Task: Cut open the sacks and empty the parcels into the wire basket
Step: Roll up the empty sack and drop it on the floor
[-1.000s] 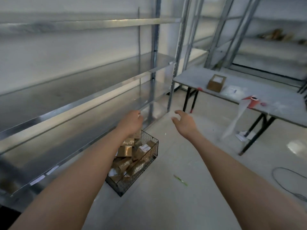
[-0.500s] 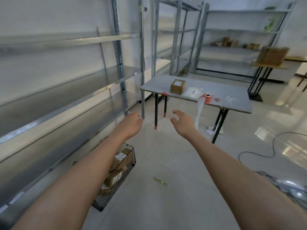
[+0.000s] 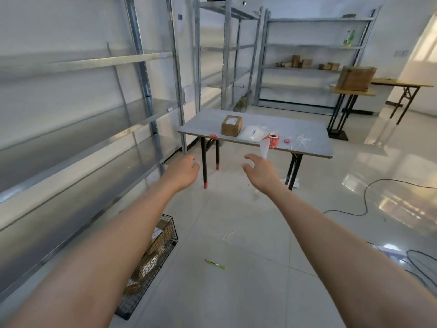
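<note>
I held my left hand (image 3: 183, 171) and right hand (image 3: 260, 172) out loose and empty; brown cardboard parcels (image 3: 151, 259) filled the black wire basket (image 3: 171, 233) on the glossy floor (image 3: 236, 292)

- You won't find any text you can actually read here; every label is too small or too blurred.
- The cardboard box (image 3: 232, 125) on the grey table (image 3: 307, 134) carries a white shipping label on its top face, with a small red mark at one corner. Its print is illegible.
- The roll of red-and-white stickers (image 3: 273, 139) beside it shows a pattern of marks only, no characters you can make out.
- In the wire basket (image 3: 163, 253) a parcel (image 3: 158, 233) shows a white label with dark print, unreadable.
- A green packet (image 3: 349, 38) on the far shelving unit (image 3: 314, 46) has printing you cannot decipher.
</note>
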